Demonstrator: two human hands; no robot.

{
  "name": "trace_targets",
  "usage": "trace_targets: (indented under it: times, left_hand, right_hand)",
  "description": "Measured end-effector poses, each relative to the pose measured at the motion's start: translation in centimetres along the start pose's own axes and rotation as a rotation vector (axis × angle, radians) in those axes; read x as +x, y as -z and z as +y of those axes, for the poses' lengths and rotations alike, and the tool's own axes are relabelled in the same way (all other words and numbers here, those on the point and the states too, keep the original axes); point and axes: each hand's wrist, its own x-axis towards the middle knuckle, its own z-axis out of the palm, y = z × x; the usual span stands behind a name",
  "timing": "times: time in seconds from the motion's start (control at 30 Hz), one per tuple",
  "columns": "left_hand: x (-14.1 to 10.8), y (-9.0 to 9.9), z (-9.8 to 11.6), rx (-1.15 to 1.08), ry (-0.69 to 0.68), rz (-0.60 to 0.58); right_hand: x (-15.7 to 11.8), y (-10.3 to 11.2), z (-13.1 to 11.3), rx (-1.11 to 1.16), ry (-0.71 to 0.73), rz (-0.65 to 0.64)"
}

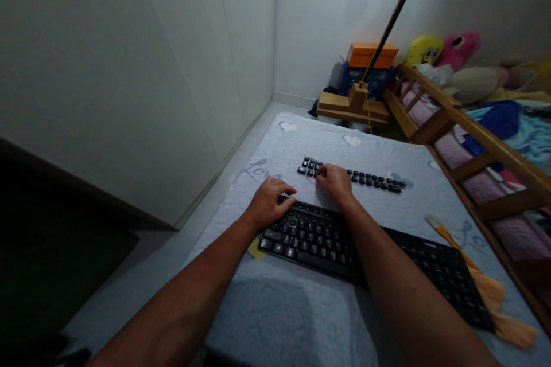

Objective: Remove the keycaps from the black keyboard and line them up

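A black keyboard (321,236) lies across the covered table in front of me. Its upper left rows show small round sockets without keycaps, while the lower rows still carry theirs. My left hand (271,205) rests at the keyboard's upper left corner, thumb and fingers apart. Beyond the keyboard, loose black keycaps (375,182) lie in rows on the cloth. My right hand (336,183) reaches over the keyboard to the left part of these rows, its bent fingertips pinched at a keycap, mostly hidden by the fingers. My right forearm covers part of the keyboard.
A brush (439,225) and orange-yellow gloves (512,321) lie right of the keyboard. Something yellow (256,249) shows under its left corner. A pale cabinet (193,57) stands left; a wooden bed rail (486,132) runs along the right. A wooden stand (353,104) with a pole is behind.
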Motion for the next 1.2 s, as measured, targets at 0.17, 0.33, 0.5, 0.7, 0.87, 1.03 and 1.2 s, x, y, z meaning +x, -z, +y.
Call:
trace_targets:
  times: [0.17, 0.33, 0.5, 0.7, 0.87, 1.03, 1.2]
  left_hand:
    - [0.0, 0.1, 0.1, -0.005, 0.011, 0.007]
    - [0.0, 0.1, 0.0, -0.003, -0.002, 0.006]
    - [-0.1, 0.0, 0.0, -0.003, 0.002, 0.006]
    - [-0.1, -0.1, -0.1, 0.003, -0.008, 0.006]
    - [-0.1, 0.0, -0.1, -0.003, -0.007, 0.001]
    - [0.0, 0.1, 0.0, 0.003, -0.012, 0.007]
    - [0.0, 0.1, 0.0, 0.005, -0.010, 0.012]
  right_hand:
    - [0.0, -0.2, 0.0, 0.000, 0.002, 0.006]
    - [0.0, -0.2, 0.0, -0.003, 0.010, 0.003]
    - [0.0, -0.2, 0.0, -0.011, 0.016, 0.003]
    - [0.3, 0.2, 0.4, -0.013, 0.032, 0.016]
    - [1.4, 0.9, 1.1, -0.028, 0.041, 0.053]
    - [2.6, 1.2, 1.2, -0.051, 0.065, 0.043]
    - [3.2, 0.8, 0.8, -0.069, 0.057, 0.029]
